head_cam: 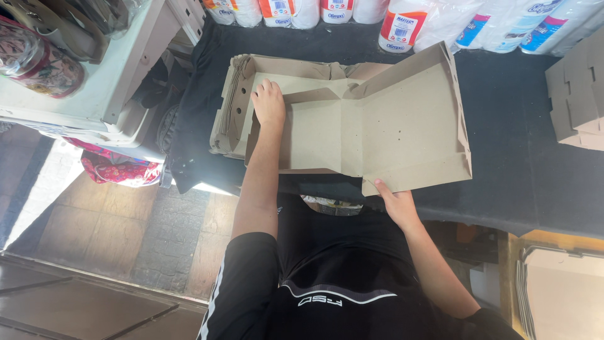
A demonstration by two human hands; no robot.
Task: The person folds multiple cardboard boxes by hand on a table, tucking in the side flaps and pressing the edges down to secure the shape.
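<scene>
Both hands flat on cardboard box – nothing gripped.
Left hand pressed on side flap, right hand at near edge – flat cardboard stack underneath, paper rolls behind.

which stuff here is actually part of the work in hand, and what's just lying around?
In hand:
- half-folded cardboard box
- left hand, pressing a flap down
- right hand, at the box's near edge
- stack of flat blanks beneath

Lying about:
- paper-roll packs along the far edge
- folded boxes at right
- white appliance at left
- black table cover
</scene>
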